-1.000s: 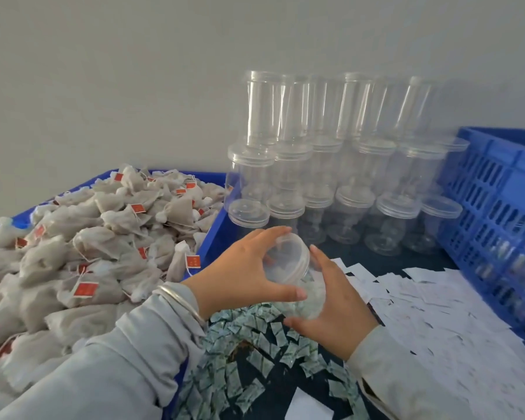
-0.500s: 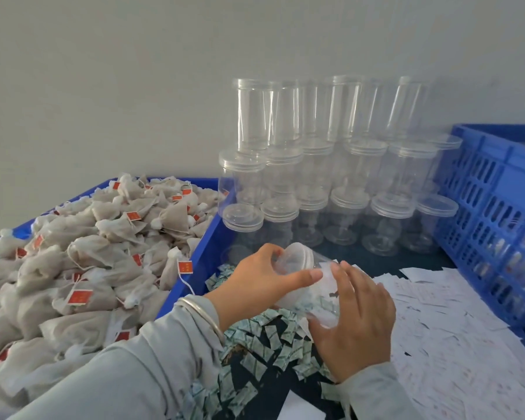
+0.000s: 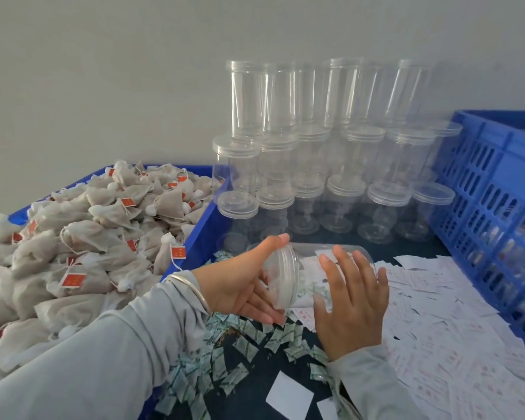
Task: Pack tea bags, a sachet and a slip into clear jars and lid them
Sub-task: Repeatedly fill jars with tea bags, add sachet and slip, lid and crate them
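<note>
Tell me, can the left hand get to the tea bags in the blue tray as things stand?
Probably yes, once it lets go. The left hand grips the lid of the tipped jar; the tea bags lie heaped and uncovered just beside its sleeve, nothing between.

A tray (image 3: 208,213) heaped with tea bags (image 3: 88,237) sits at the left of the surface (image 3: 431,247). A crate (image 3: 497,189) stands at the right. Between them, at the back against the wall, lidded jars (image 3: 315,165) are stacked in tiers. In front of the stack, one jar (image 3: 312,268) lies on its side, between the left hand (image 3: 243,283) at its lid end and the right hand (image 3: 350,301) over its body. Sachets (image 3: 243,344) lie scattered on the surface below the hands, just right of the tray; slips (image 3: 437,313) spread to the right, up to the crate.
</note>
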### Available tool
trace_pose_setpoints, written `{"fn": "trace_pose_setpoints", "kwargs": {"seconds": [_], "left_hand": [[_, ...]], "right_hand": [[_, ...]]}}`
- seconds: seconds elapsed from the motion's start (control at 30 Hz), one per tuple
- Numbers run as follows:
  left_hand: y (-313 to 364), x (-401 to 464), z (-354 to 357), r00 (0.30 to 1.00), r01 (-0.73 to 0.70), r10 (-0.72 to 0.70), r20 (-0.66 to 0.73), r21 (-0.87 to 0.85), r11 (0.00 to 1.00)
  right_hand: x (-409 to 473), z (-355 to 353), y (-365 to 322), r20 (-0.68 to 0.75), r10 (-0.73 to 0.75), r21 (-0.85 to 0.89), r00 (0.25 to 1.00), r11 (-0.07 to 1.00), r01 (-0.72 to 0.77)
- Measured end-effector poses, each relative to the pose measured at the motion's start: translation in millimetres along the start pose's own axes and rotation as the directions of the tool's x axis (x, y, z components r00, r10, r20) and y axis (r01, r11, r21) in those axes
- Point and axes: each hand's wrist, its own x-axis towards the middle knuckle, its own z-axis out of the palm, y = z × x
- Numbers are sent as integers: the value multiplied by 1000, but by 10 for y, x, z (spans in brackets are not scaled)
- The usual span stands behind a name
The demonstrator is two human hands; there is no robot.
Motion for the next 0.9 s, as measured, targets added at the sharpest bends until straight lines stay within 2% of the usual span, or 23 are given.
{"fn": "trace_pose_setpoints", "kwargs": {"seconds": [0.27,0.47,0.8,0.87,0.9], "left_hand": [[17,-8,-19,982,83,-88,166,37,996],[19,-27,22,958,90,-89,273,9,996],[6,70,-74,974,66,-91,207,129,989],[-16,94,-73,989,51,-73,127,168,984],[-21,103,-63,999,19,-28,45,182,983]], "right_hand": [[-24,13,-21,-20,51,0,998,999,-51],[-9,8,-2,-95,73,41,993,997,-69],[-34,40,-12,-41,138,57,990,989,-135],[-48,43,5,-3,160,61,987,985,-160],[-57,42,21,34,186,66,982,980,-188]]}}
